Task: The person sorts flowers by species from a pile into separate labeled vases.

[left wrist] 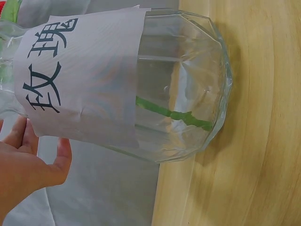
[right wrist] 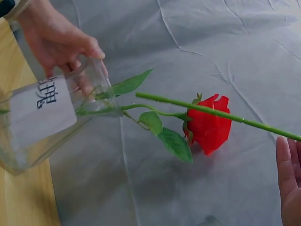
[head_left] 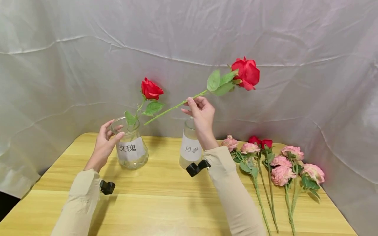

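Note:
My left hand (head_left: 104, 144) holds the neck of a wide-bottomed glass vase (head_left: 138, 163), its thumb near the rim. The vase carries a white paper label (left wrist: 89, 75) reading 玫瑰. One red rose (head_left: 151, 89) leans to the right inside it, and its stem end (left wrist: 174, 114) shows through the glass in the left wrist view. My right hand (head_left: 203, 116) pinches the green stem of a second red rose (head_left: 246, 73) in the air. That rose slants, bloom up to the right, with the bare stem end (right wrist: 153, 97) near the vase mouth but apart from it.
A narrower glass vase (head_left: 184, 160) labelled 月季 stands behind my right wrist, partly hidden. At the right of the wooden table (head_left: 165, 209) lie several pink flowers (head_left: 282, 174) and red roses (head_left: 266, 143). Grey cloth (head_left: 177, 39) hangs behind the table.

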The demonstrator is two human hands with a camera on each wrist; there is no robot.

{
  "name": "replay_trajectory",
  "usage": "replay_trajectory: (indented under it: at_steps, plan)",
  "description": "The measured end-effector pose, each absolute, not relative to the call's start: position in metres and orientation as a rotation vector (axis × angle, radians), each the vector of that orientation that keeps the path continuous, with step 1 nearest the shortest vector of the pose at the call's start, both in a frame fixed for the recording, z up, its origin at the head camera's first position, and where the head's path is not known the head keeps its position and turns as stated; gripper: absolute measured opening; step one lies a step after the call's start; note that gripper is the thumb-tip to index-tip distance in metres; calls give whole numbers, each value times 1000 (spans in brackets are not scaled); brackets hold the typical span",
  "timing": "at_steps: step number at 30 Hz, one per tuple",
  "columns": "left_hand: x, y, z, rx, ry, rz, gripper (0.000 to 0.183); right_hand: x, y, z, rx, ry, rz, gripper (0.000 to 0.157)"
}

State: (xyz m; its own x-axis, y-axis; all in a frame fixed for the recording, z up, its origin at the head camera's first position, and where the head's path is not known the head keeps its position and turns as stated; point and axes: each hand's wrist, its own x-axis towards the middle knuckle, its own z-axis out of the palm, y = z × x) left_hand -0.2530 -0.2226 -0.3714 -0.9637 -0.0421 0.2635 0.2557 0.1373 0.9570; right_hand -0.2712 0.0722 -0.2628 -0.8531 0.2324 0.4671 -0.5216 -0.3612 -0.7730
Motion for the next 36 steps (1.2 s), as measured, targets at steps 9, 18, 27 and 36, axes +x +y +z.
replay_trajectory:
  at_steps: [9,18,27,36]
  plan:
    - [-252,-224,-374,-212,-2179,-1920,75,-287,44,-259,324,-1435,2281,8]
    - [-254,-222,-376,-223,-2179,-1922,75,-291,21,-266,355,-1511,2273,8]
    - [-255,-217,-375,-227,-2187,-1925,76,-289,7,-274,332,-1598,2218,9]
    - [-253,-220,-375,-225,-2181,-1932,75,-290,-11,-286,338,-1637,2192,11]
